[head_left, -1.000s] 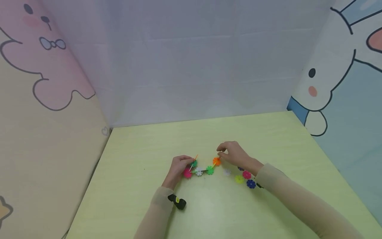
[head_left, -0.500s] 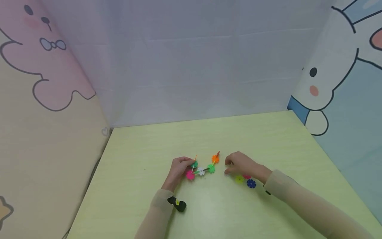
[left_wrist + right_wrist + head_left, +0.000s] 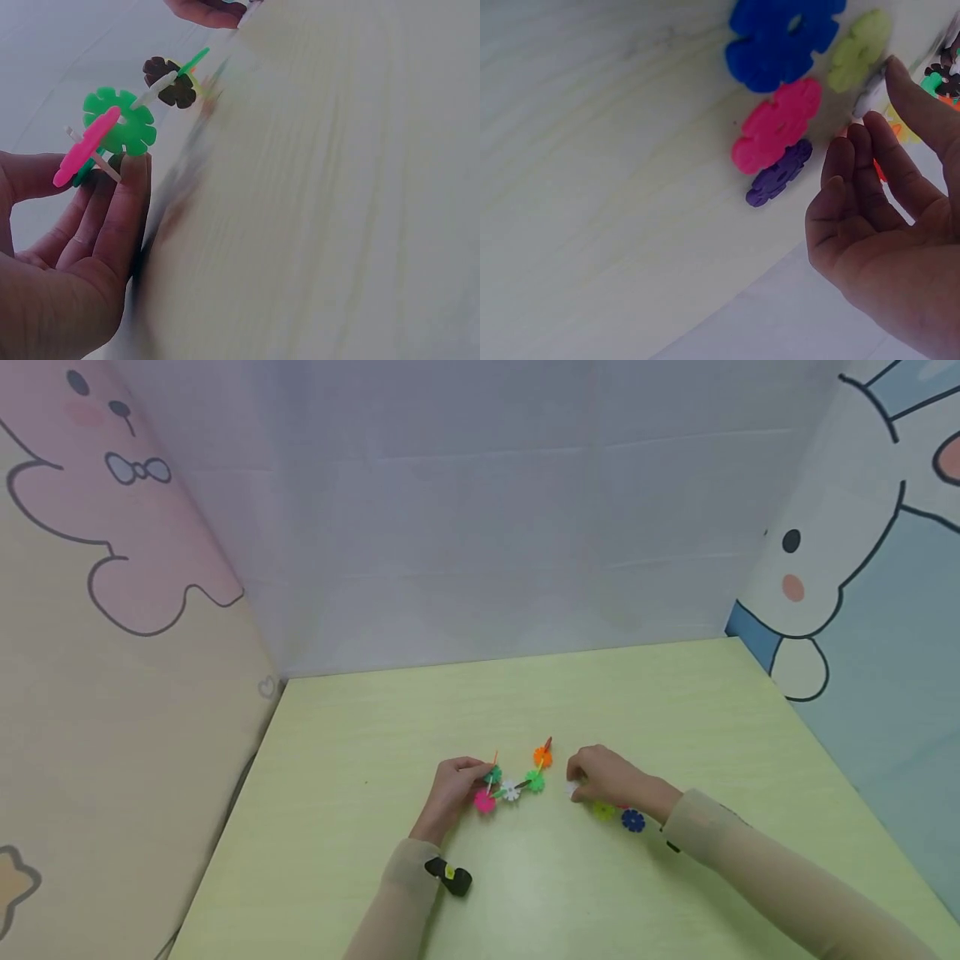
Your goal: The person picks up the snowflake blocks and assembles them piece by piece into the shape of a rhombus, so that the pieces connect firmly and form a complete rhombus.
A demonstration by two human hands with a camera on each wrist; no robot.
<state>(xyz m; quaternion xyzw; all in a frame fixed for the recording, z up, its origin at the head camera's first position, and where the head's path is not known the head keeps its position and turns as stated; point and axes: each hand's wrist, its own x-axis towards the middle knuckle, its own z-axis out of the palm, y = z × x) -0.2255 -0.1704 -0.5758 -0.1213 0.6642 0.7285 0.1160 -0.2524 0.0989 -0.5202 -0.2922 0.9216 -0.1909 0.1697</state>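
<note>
My left hand (image 3: 453, 789) pinches the teal end of a chain of interlocked snowflake discs. In the head view the chain runs right through a pink disc (image 3: 485, 802), a white one (image 3: 511, 791), a green one (image 3: 535, 781) and an orange one (image 3: 543, 757), with other discs slotted edge-on between them. The left wrist view shows the pink disc (image 3: 86, 146) edge-on above the fingertips of the left hand (image 3: 82, 232). Right of the chain, my right hand (image 3: 609, 775) has thumb and forefinger at a loose white disc (image 3: 870, 91), one on each side of it.
Loose discs lie on the table (image 3: 570, 893) by the right hand: yellow (image 3: 603, 811), dark blue (image 3: 633, 821), pink (image 3: 778, 126) and purple (image 3: 780, 174). A curtain (image 3: 480, 527) hangs behind the table's far edge, with printed cloth at both sides.
The right hand has left the chain's orange end, moved right and down, and taken the loose white disc between thumb and finger. The left hand keeps its grip; the chain has shifted slightly right.
</note>
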